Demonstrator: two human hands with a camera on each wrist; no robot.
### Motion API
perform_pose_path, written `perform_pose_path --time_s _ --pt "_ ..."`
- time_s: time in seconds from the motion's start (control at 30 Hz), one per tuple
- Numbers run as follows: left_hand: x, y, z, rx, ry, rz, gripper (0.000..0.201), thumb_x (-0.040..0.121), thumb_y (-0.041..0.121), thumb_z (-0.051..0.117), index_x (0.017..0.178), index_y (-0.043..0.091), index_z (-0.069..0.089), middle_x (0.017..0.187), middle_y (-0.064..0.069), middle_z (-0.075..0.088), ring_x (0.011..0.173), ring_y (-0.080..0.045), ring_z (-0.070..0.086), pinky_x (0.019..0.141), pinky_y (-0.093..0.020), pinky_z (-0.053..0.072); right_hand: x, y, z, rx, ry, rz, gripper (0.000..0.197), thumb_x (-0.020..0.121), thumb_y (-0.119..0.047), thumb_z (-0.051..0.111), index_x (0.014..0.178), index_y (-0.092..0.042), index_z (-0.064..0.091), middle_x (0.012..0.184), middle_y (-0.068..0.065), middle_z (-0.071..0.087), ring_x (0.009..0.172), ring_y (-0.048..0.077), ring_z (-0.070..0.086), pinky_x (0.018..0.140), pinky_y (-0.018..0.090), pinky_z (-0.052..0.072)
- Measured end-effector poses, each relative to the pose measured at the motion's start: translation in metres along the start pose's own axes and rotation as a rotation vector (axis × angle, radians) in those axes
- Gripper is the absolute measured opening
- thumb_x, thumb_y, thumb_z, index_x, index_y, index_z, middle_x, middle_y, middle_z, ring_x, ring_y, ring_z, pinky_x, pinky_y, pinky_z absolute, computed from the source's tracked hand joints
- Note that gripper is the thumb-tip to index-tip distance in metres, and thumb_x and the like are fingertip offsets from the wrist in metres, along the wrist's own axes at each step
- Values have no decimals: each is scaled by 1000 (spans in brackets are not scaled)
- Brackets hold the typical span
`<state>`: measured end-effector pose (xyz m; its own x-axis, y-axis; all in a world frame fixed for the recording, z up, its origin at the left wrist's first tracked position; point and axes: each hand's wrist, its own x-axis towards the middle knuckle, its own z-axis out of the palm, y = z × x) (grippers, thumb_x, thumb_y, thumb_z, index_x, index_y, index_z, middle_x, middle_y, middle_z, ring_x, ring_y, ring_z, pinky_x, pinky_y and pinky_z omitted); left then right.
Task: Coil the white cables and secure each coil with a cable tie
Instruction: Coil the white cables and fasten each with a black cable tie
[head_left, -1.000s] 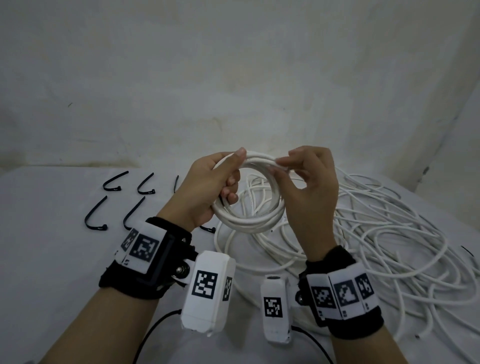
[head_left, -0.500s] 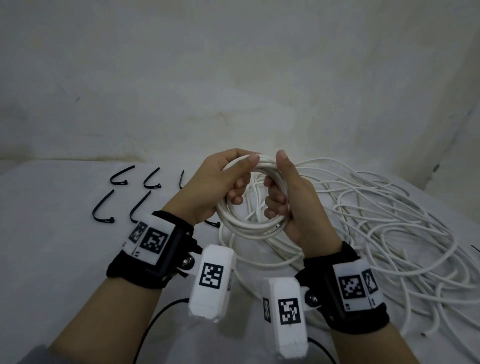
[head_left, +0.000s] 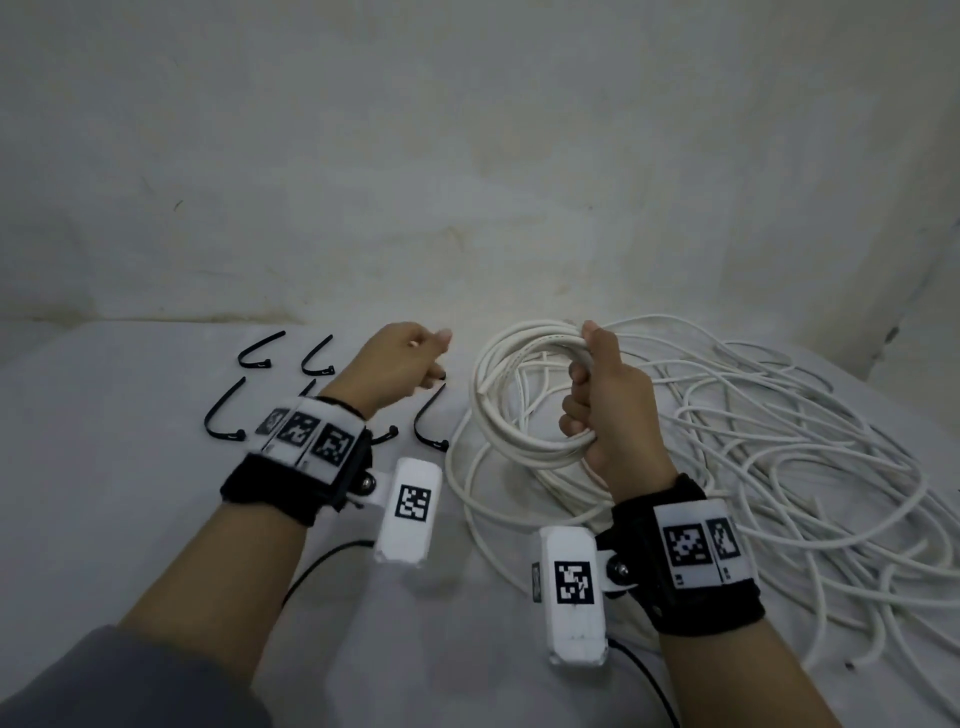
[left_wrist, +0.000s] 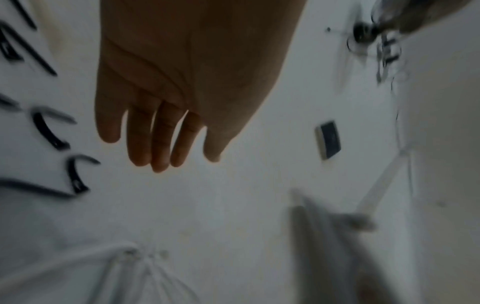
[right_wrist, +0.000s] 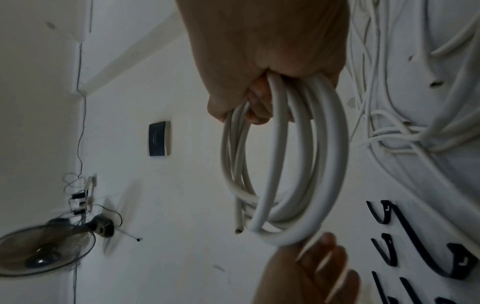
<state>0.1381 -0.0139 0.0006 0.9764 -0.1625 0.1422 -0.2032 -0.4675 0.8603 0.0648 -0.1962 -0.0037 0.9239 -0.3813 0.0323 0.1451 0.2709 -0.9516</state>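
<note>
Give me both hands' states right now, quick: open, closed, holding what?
Left hand: open, fingers extended, holding nothing, over the black cable ties.
Right hand: closed around the white cable coil, held up off the table.

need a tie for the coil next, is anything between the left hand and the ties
Nothing visible. The left hand is open and empty above the ties; the nearest tie lies bare on the table just below it. The right hand holds the coil off to the side.
</note>
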Motion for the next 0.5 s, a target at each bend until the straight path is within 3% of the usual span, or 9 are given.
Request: perform_pose_path --time_s 0.13,0.2,0.3,0.4,0.47,0.5 --pt "32 -36 7 525 -43 -115 34 91 33 60 70 6 58 69 -9 57 69 -25 57 62 -29 43 3 -2 -4 26 -3 1 45 91 -40 56 57 -12 44 41 -4 25 35 12 23 38 22 23" --pt "40 -45 15 658 -80 -170 36 86 33 65 64 8 50 67 -6 53 74 -25 57 61 -28 43 4 -3 -5 14 -10 -13 45 91 -40 56 57 -12 44 40 -5 25 35 11 23 37 22 24" --pt "48 -51 22 753 -142 -203 34 80 29 72 69 9 47 84 -7 58 91 -27 62 71 -31 48 6 -4 -8 7 -13 -20 45 91 -40 56 58 -12 45 40 -5 25 35 11 23 37 21 24" --pt "50 -51 23 839 -163 -157 18 80 15 68 86 8 53 104 -13 62 92 -27 60 66 -27 43 8 -4 -9 6 -9 -16 45 91 -41 56 58 -12 45 40 -5 25 34 11 24 38 22 25" --pt "52 -46 26 851 -173 -145 13 84 8 60 95 1 56 105 -17 61 95 -29 61 67 -29 42 8 -4 -8 7 -4 -20 45 91 -40 56 58 -12 45 39 -5 25 34 11 23 38 22 24" --pt "50 -41 26 848 -177 -155 8 86 8 58 86 1 54 96 -16 60 87 -27 60 66 -29 43 8 -4 -8 7 1 -25 45 91 -40 56 58 -12 45 39 -6 25 34 10 23 37 22 24"
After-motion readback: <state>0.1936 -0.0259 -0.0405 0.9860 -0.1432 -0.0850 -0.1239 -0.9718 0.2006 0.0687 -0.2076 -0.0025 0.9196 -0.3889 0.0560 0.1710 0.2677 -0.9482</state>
